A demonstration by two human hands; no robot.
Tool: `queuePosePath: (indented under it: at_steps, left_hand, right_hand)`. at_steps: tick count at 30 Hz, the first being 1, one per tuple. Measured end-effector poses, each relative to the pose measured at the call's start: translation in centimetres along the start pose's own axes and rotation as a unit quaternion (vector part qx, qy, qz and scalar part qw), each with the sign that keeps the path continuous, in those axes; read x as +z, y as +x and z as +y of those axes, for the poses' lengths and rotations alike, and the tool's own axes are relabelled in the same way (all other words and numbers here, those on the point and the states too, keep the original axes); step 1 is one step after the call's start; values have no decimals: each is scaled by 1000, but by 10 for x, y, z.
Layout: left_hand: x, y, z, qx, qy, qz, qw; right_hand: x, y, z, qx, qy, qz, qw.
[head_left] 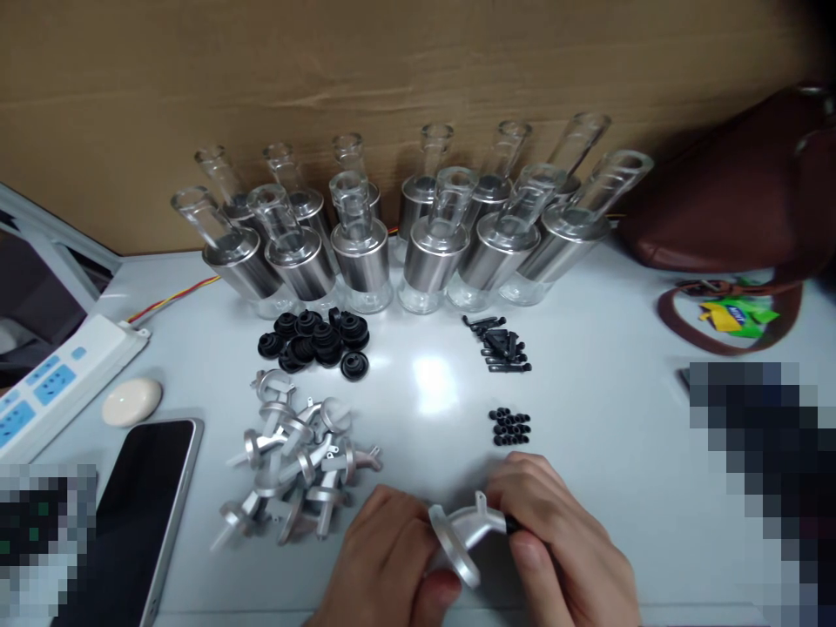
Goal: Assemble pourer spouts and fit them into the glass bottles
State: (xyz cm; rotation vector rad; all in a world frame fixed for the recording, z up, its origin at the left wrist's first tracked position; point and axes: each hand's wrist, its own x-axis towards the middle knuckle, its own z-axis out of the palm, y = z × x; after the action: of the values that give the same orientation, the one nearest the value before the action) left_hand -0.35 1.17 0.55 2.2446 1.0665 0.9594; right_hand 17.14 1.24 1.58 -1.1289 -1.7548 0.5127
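My left hand (392, 557) is closed around a silver pourer spout (474, 521), gripping it by its round collar end. The narrow end of this spout points right. There my right hand (562, 540) pinches a small black tip (513, 524), which meets the spout's end; my fingers cover most of it. Just beyond my right hand lie several small black tips (510, 427) in tight rows. Left of my left hand is a loose heap of silver pourer spouts (306, 466).
Several glass bottles with steel sleeves (366, 252) stand at the back against cardboard (392, 70). Black rubber stoppers (320, 340) and small black levers (502, 344) lie before them. A phone (140, 514), earbud case (131, 402) and power strip (58, 383) sit left, a brown bag (711, 192) right.
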Motion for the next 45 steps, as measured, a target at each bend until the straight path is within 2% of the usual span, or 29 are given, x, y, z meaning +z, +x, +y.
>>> queuePosePath:
  at_steps: [2,6,10,16,22,26,30,34,37,39,43,45]
  left_hand:
    - [1,0,-1,1,-2,-7,1000]
    - [0,3,1,0,-16,14,1000]
    - [1,3,1,-12,-25,-2,1000]
    - [16,-7,-5,-16,-48,97,994]
    - [18,-14,-6,-35,-72,77,994]
    - [13,-15,-1,-62,-68,51,994]
    - [10,-16,1,-62,-54,37,996]
    - [8,-15,-1,-61,-38,22,997]
    - [3,-9,0,-17,-6,27,999]
    - [-4,-1,3,14,17,31,999]
    - [-28,18,16,45,65,38,996]
    - [-43,26,23,34,107,40,993]
  right_hand:
    - [0,1,0,-4,3,2,1000]
    - [0,4,1,-22,15,-1,1000]
    - [1,4,1,-25,23,2,999]
    - [1,4,0,-16,37,-7,999]
    - [-3,1,-3,15,30,-26,999]
    - [-2,-3,-5,54,105,-48,992]
    - [1,-8,-6,85,168,-42,981]
    - [-5,-5,-9,127,140,-58,980]
    - [-15,7,-13,89,76,-88,989]
    - [-23,20,-17,47,33,-156,986]
    - [-36,46,-30,-12,1,-198,980]
    - [-40,57,-34,-46,-9,-211,976]
